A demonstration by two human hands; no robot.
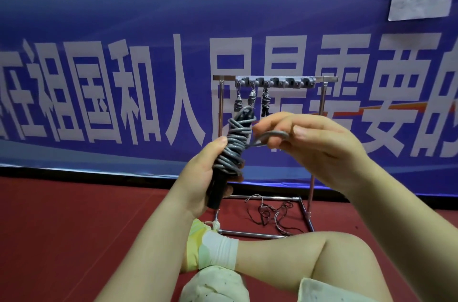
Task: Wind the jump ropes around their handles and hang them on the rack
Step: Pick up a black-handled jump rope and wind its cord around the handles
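My left hand (202, 173) grips the black handles (218, 194) of a jump rope, with grey rope (234, 147) coiled many times around their upper part. My right hand (314, 139) pinches a loose loop of that grey rope (271, 137) just right of the coil. Behind them stands a small metal rack (311, 191) with a row of grey hooks (285, 81) along its top bar. Three wound jump ropes (265, 102) hang from the leftmost hooks. The hooks to the right carry nothing.
The rack's frame rests on red flooring (74, 227), with a tangle of thin dark cord (270, 213) inside its base. A blue banner (124, 54) with white characters fills the background. My crossed legs and a yellow-green shoe (198, 244) lie in front.
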